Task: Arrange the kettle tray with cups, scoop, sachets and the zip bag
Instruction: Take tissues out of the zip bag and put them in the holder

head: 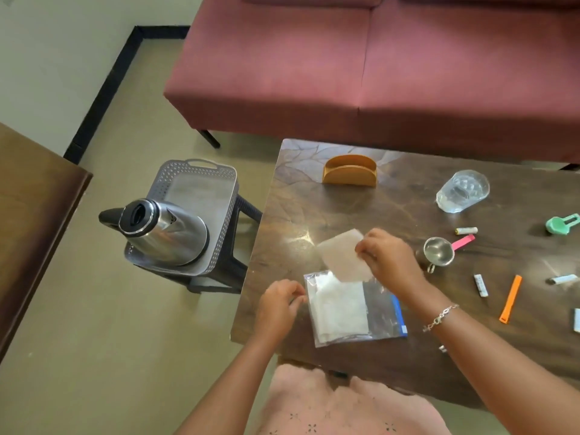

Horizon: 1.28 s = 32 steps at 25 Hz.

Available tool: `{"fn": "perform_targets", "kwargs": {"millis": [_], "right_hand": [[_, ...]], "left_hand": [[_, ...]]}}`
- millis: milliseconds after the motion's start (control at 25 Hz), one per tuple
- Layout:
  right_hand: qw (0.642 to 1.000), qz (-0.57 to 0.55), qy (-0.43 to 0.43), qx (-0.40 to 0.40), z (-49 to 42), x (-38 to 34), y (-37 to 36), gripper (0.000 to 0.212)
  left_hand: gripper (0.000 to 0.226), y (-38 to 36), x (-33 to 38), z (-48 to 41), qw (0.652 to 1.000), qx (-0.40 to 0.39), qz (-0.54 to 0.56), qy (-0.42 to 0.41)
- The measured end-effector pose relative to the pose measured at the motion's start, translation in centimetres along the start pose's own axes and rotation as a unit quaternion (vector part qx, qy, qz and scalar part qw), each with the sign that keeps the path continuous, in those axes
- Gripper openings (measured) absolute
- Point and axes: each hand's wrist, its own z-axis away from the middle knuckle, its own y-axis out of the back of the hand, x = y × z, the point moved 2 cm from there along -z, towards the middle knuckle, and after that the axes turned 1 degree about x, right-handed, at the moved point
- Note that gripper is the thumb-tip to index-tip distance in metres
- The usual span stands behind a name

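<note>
Right hand: pinches a white napkin, held just above the bag.
Left hand: pinches the zip bag left edge.
Zip bag: flat on the surface, long axis left-right, blue zipper end under right wrist.

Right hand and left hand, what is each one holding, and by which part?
The right hand pinches a white sheet at its right edge. The left hand grips the zip bag at its left edge.
</note>
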Motion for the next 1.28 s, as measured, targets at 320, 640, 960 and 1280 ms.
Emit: {"fn": "perform_targets", "kwargs": {"millis": [320,640,960,1280], "right_hand": [[0.990,0.000,-0.075,0.119,1.6,4.2,0.4,0.014],[0.979,-0.034,-0.133,0.153,4.7,6.8,-2.0,0.013],[0.970,-0.080,-0.159,0.164,5.9,6.5,-2.4,0.019],[0.977,-0.093,-0.109,0.160,3.8,3.6,-3.6,0.014]], "left_hand": [[0.019,-6.8,0.9,-7.3,0.985,-0.093,-0.108,-0.096],[0.035,-14.4,2.1,-12.7,0.956,-0.179,-0.217,-0.088],[0.019,-10.1,-2.6,-11.2,0.983,-0.152,0.073,0.067],[0.014,-3.5,-12.3,-10.5,0.953,-0.002,0.189,0.236]]}}
